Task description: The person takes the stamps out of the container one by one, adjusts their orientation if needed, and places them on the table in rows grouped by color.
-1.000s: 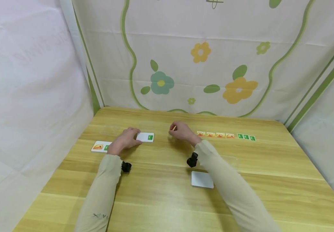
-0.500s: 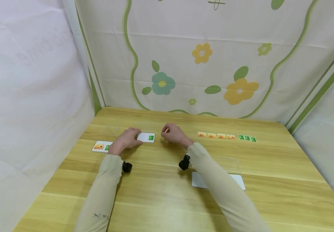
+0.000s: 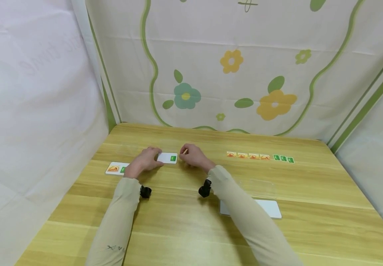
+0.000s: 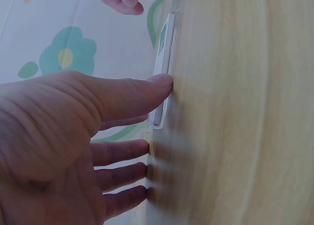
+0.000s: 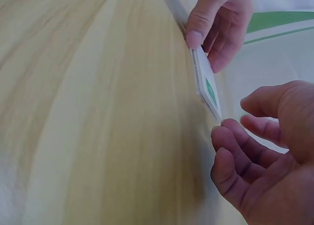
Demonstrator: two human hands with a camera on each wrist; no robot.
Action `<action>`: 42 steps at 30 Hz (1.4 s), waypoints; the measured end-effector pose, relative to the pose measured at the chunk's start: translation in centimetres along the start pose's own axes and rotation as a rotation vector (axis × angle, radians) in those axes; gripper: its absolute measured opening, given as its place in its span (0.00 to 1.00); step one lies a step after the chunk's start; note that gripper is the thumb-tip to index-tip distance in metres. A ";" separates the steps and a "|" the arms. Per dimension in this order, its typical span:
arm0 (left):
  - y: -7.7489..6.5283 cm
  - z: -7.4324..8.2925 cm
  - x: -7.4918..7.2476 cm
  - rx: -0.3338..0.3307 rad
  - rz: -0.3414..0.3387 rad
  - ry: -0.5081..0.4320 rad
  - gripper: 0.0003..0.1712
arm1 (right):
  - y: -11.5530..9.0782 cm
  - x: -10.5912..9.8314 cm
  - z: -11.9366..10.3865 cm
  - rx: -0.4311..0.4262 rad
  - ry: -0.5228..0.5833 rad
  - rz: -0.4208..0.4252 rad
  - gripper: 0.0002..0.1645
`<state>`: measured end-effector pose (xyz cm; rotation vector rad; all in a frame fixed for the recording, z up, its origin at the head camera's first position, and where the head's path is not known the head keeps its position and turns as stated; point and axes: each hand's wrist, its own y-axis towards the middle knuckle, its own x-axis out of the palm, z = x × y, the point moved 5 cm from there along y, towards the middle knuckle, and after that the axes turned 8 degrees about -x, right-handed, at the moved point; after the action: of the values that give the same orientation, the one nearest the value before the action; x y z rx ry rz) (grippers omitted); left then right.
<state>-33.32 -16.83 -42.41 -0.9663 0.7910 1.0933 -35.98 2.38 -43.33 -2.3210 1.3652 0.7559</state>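
My left hand (image 3: 146,161) pinches the left part of a white card (image 3: 167,157) with a green picture at its right end. In the left wrist view, the thumb lies along the near edge of the card (image 4: 167,53), which has layered sides and a clear casing around it. The other fingertips touch the wooden table (image 4: 230,136). Close to the card's right end is my right hand (image 3: 193,155), its fingers loosely curled. The right wrist view shows a gap between that hand's thumb and fingers (image 5: 265,141), with nothing seen in it.
Left of my left hand lies another white card (image 3: 112,169) with orange and green pictures. Small orange cards (image 3: 242,155) and green cards (image 3: 283,158) line up at the right. A white strip (image 3: 268,208) shows beneath my right forearm, near a clear plastic sheet (image 3: 263,187).
My right hand has moved left, up to the right end of the white card. Its forearm shifted left too, uncovering more of the white strip. My left hand stays where it was.
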 end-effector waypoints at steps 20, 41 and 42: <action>-0.3 -0.2 0.0 0.000 0.011 0.002 0.34 | 1.1 2.2 -1.1 0.016 -0.005 -0.091 0.10; -0.2 0.0 0.1 0.006 0.009 0.003 0.33 | 1.7 2.3 -0.8 0.037 -0.110 -0.084 0.11; -0.2 0.0 0.0 0.008 0.010 0.002 0.33 | 1.7 2.3 -0.7 0.042 -0.108 -0.084 0.11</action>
<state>-33.16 -16.81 -42.41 -0.9581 0.8016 1.0970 -36.36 -0.43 -44.17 -2.2552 1.2176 0.8072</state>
